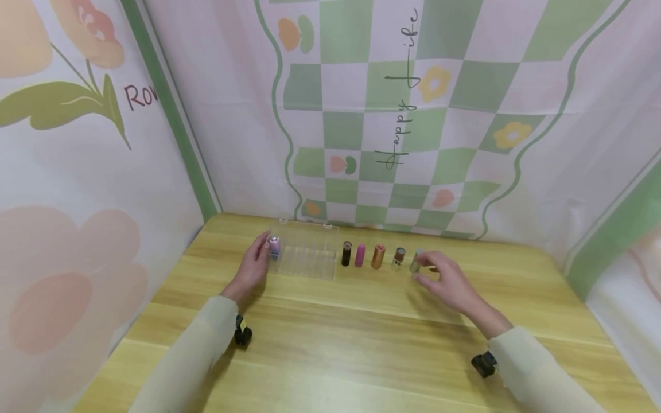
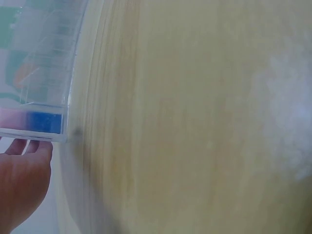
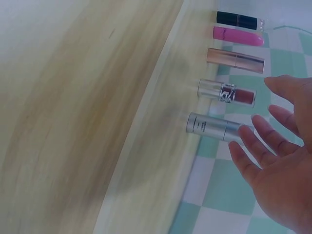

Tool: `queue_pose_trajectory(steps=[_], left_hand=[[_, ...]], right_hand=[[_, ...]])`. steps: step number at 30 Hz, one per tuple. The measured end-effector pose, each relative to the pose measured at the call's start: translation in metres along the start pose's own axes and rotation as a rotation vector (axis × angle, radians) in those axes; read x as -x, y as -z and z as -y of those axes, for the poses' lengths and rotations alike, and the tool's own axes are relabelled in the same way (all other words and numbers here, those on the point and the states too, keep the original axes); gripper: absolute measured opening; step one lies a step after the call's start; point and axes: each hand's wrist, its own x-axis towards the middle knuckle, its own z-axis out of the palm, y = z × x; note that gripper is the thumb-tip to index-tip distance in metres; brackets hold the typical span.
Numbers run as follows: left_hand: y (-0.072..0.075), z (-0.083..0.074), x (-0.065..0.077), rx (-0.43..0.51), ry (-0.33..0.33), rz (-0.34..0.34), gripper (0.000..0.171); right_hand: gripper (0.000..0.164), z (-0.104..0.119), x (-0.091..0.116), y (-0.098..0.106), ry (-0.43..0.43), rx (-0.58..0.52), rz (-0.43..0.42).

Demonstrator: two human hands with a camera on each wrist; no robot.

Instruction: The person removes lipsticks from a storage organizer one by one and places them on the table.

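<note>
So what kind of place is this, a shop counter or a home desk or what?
Most likely a staged tabletop set rather than a shop: a wooden table boxed in by printed floral and checkered backdrops, with a row of lipsticks and a clear organizer box laid out.

From my right wrist camera I see my right hand point(image 3: 280, 170) with fingers spread and straight, fingertips just at the silver lipstick tube point(image 3: 214, 126); I can't tell whether they touch it. In a row beyond it stand a clear-capped dark red tube point(image 3: 226, 92), a rose-gold tube point(image 3: 235, 57), a pink tube point(image 3: 238, 35) and a black tube point(image 3: 238, 19), all on the wooden table point(image 3: 87, 112).
</note>
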Motion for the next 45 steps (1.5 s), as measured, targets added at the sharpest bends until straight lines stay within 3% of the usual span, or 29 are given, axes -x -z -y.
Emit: queue_pose_trajectory(steps=[30, 38, 45], left_hand=[[0.0, -0.004, 0.001, -0.017, -0.003, -0.011, 0.051], [0.0, -0.001, 0.001, -0.011, -0.009, -0.004, 0.052], [0.0, 0.001, 0.001, -0.007, -0.02, -0.004, 0.051]], right_hand=[[0.039, 0.035, -0.025, -0.022, 0.116, -0.028, 0.029], [0.04, 0.048, -0.031, -0.03, 0.085, -0.056, 0.067], [0.039, 0.056, -0.039, -0.038, 0.126, -0.085, 0.066]])
